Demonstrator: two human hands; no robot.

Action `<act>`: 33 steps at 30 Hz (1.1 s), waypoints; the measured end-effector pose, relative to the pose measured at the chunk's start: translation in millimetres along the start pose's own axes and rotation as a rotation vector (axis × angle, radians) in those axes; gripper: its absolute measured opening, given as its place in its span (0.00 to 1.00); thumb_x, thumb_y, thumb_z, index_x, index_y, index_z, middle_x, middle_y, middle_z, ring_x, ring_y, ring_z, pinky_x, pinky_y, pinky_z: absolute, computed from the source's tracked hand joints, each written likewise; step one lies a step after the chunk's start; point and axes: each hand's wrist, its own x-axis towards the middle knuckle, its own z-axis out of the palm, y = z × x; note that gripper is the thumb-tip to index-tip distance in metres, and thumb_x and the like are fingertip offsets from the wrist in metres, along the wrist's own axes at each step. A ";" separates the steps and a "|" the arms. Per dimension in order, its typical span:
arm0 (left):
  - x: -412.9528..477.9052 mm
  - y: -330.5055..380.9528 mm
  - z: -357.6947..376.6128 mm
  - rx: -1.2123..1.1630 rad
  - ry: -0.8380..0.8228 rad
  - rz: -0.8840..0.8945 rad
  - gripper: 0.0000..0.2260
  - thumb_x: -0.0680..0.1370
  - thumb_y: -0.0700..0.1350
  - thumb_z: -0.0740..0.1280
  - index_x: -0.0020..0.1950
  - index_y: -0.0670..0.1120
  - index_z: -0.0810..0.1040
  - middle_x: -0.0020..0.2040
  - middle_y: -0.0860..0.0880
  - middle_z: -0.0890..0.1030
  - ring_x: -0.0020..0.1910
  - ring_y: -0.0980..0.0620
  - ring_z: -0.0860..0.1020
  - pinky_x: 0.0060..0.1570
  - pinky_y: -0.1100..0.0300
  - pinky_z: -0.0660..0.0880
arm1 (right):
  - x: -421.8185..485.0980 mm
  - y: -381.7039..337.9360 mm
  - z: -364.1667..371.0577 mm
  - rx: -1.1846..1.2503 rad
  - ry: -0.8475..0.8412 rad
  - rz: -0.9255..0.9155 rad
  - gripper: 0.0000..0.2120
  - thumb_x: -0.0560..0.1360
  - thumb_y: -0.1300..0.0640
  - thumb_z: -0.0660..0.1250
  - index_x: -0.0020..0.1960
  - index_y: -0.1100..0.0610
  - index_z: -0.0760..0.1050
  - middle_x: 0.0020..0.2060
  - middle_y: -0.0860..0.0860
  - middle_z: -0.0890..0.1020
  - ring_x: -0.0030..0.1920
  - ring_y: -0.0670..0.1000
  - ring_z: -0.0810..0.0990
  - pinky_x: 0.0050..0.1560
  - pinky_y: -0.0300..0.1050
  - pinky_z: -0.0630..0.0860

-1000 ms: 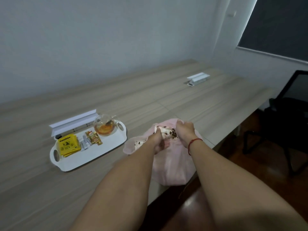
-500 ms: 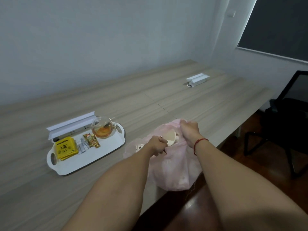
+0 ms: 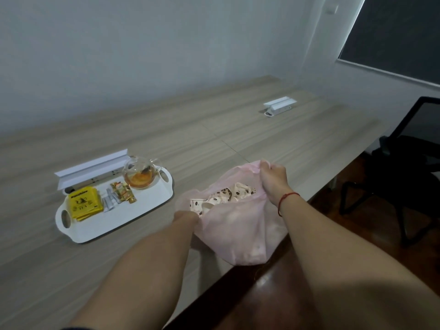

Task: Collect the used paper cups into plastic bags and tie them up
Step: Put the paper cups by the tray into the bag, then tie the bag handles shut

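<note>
A translucent pink plastic bag (image 3: pixel 240 232) lies at the near edge of the wooden table (image 3: pixel 214 134), its lower part hanging over the edge. Its mouth is spread open, and inside lie several crushed white paper cups (image 3: pixel 226 198) with dark spots. My left hand (image 3: pixel 185 216) grips the near-left rim of the bag; most of its fingers are hidden in the plastic. My right hand (image 3: pixel 272 178), with a red string on the wrist, pinches the far-right rim and holds it up.
Left of the bag stands a white tray (image 3: pixel 147 206) with a glass teapot (image 3: pixel 140 177) of tea, a yellow packet (image 3: pixel 84 204) and small sachets. Behind it is an open white socket flap (image 3: pixel 92 167), with another (image 3: pixel 279 106) far right. A black chair (image 3: pixel 409 167) stands at right.
My hands have moved apart, the left toward me and the right away, pulling the bag's mouth wider. More of the cups inside now show.
</note>
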 end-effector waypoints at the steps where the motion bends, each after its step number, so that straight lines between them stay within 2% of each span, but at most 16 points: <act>1: -7.7 1.5 -1.5 -0.044 0.043 0.007 0.24 0.73 0.37 0.70 0.68 0.37 0.70 0.65 0.39 0.76 0.63 0.41 0.76 0.62 0.52 0.75 | -0.5 -0.1 -0.7 -0.009 -0.002 0.000 0.18 0.76 0.57 0.58 0.29 0.56 0.63 0.27 0.50 0.67 0.27 0.49 0.65 0.30 0.41 0.61; 6: -35.0 39.3 -12.1 -0.105 0.088 0.212 0.21 0.76 0.39 0.68 0.67 0.35 0.71 0.64 0.38 0.77 0.62 0.39 0.77 0.60 0.49 0.76 | 0.1 -11.0 0.8 -0.028 0.016 -0.010 0.18 0.77 0.58 0.59 0.28 0.57 0.63 0.26 0.50 0.66 0.29 0.50 0.66 0.33 0.41 0.63; 8: -49.7 62.3 -15.3 -0.124 0.113 0.325 0.18 0.77 0.41 0.64 0.65 0.36 0.73 0.63 0.38 0.77 0.61 0.39 0.78 0.60 0.49 0.77 | 0.7 -23.1 1.4 -0.031 0.024 -0.016 0.14 0.76 0.56 0.62 0.32 0.59 0.70 0.30 0.52 0.72 0.37 0.51 0.72 0.40 0.42 0.68; 10: -67.6 88.4 -18.2 -0.132 0.116 0.408 0.19 0.75 0.43 0.67 0.64 0.36 0.74 0.61 0.39 0.79 0.58 0.40 0.80 0.56 0.49 0.78 | 2.8 -35.8 -1.8 -0.034 -0.018 -0.026 0.10 0.74 0.54 0.67 0.42 0.61 0.78 0.37 0.54 0.78 0.40 0.52 0.76 0.42 0.42 0.72; 12: -83.9 111.1 -23.5 -0.110 0.035 0.476 0.21 0.72 0.42 0.72 0.62 0.35 0.74 0.57 0.40 0.80 0.54 0.43 0.81 0.51 0.51 0.79 | 2.3 -46.7 -12.3 -0.054 -0.137 -0.036 0.07 0.73 0.56 0.69 0.46 0.61 0.78 0.38 0.55 0.78 0.35 0.51 0.77 0.35 0.39 0.74; 14: -92.9 125.9 -35.5 0.010 0.008 0.512 0.20 0.73 0.41 0.73 0.61 0.34 0.74 0.54 0.40 0.80 0.53 0.45 0.81 0.48 0.53 0.78 | 4.5 -49.7 -27.7 -0.172 -0.215 -0.023 0.04 0.75 0.60 0.66 0.47 0.61 0.76 0.35 0.55 0.77 0.33 0.51 0.77 0.28 0.35 0.73; 15: -94.8 128.0 -46.6 0.064 0.054 0.519 0.19 0.74 0.40 0.71 0.62 0.34 0.74 0.56 0.40 0.79 0.55 0.44 0.80 0.49 0.53 0.77 | 7.6 -48.0 -36.1 -0.220 -0.173 -0.014 0.06 0.76 0.61 0.65 0.49 0.64 0.77 0.37 0.57 0.79 0.37 0.55 0.80 0.31 0.35 0.75; 16: -89.2 128.3 -56.5 0.091 0.140 0.527 0.18 0.74 0.40 0.69 0.62 0.35 0.74 0.59 0.39 0.79 0.57 0.42 0.80 0.51 0.53 0.77 | 14.9 -43.1 -44.8 -0.243 -0.054 0.002 0.10 0.76 0.61 0.64 0.53 0.67 0.77 0.43 0.60 0.81 0.46 0.61 0.81 0.40 0.39 0.78; 18: -67.6 124.0 -77.4 0.018 0.309 0.492 0.16 0.73 0.38 0.66 0.59 0.35 0.77 0.58 0.37 0.81 0.55 0.38 0.81 0.52 0.50 0.80 | 25.7 -35.6 -60.1 -0.156 0.210 0.112 0.17 0.76 0.62 0.62 0.62 0.70 0.73 0.59 0.64 0.79 0.60 0.64 0.78 0.57 0.50 0.76; 21: -25.1 122.3 -98.3 -0.224 0.429 0.352 0.18 0.67 0.34 0.68 0.57 0.36 0.76 0.52 0.36 0.83 0.48 0.37 0.83 0.49 0.43 0.81 | 26.6 -41.3 -68.4 -0.083 0.369 0.150 0.18 0.77 0.64 0.59 0.65 0.67 0.70 0.64 0.65 0.74 0.64 0.65 0.75 0.64 0.52 0.72; 25: -37.7 133.4 -117.0 -0.456 0.398 0.317 0.19 0.76 0.36 0.62 0.68 0.39 0.69 0.60 0.41 0.79 0.56 0.40 0.81 0.52 0.48 0.79 | 24.8 -62.2 -64.0 0.072 0.413 0.110 0.15 0.78 0.63 0.56 0.61 0.67 0.74 0.62 0.66 0.76 0.61 0.65 0.76 0.60 0.53 0.73; 28: -56.1 139.4 -129.0 -0.454 0.333 0.369 0.16 0.75 0.35 0.65 0.62 0.36 0.75 0.57 0.39 0.81 0.52 0.42 0.82 0.47 0.49 0.82 | 33.5 -69.0 -62.8 0.247 0.341 0.162 0.15 0.78 0.60 0.60 0.59 0.68 0.76 0.59 0.63 0.78 0.55 0.63 0.80 0.55 0.55 0.79; 29: -64.0 141.3 -128.6 -0.448 0.287 0.380 0.13 0.73 0.33 0.66 0.58 0.34 0.76 0.53 0.38 0.82 0.48 0.42 0.82 0.42 0.49 0.82 | 31.3 -71.3 -60.7 0.320 0.287 0.178 0.14 0.77 0.61 0.62 0.59 0.68 0.76 0.57 0.61 0.80 0.50 0.62 0.82 0.49 0.54 0.82; 31: -81.7 146.2 -114.9 -0.372 0.109 0.434 0.06 0.74 0.32 0.67 0.50 0.37 0.75 0.43 0.40 0.79 0.36 0.45 0.79 0.24 0.56 0.79 | 21.9 -74.9 -49.1 0.385 0.095 0.186 0.13 0.75 0.66 0.64 0.58 0.69 0.76 0.52 0.61 0.80 0.40 0.58 0.81 0.36 0.47 0.83; 32: -85.5 150.5 -107.1 -0.359 0.051 0.462 0.05 0.75 0.32 0.66 0.49 0.38 0.75 0.42 0.41 0.77 0.34 0.45 0.77 0.18 0.58 0.76 | 16.8 -76.9 -42.0 0.395 -0.001 0.185 0.12 0.76 0.66 0.62 0.58 0.70 0.75 0.50 0.61 0.79 0.37 0.57 0.80 0.31 0.44 0.82; 33: -90.0 156.0 -100.7 -0.392 0.064 0.502 0.04 0.77 0.34 0.65 0.52 0.38 0.75 0.44 0.42 0.77 0.35 0.44 0.78 0.18 0.56 0.76 | 9.6 -80.0 -37.0 0.392 -0.032 0.181 0.12 0.78 0.66 0.60 0.59 0.71 0.74 0.49 0.62 0.78 0.36 0.57 0.80 0.29 0.43 0.81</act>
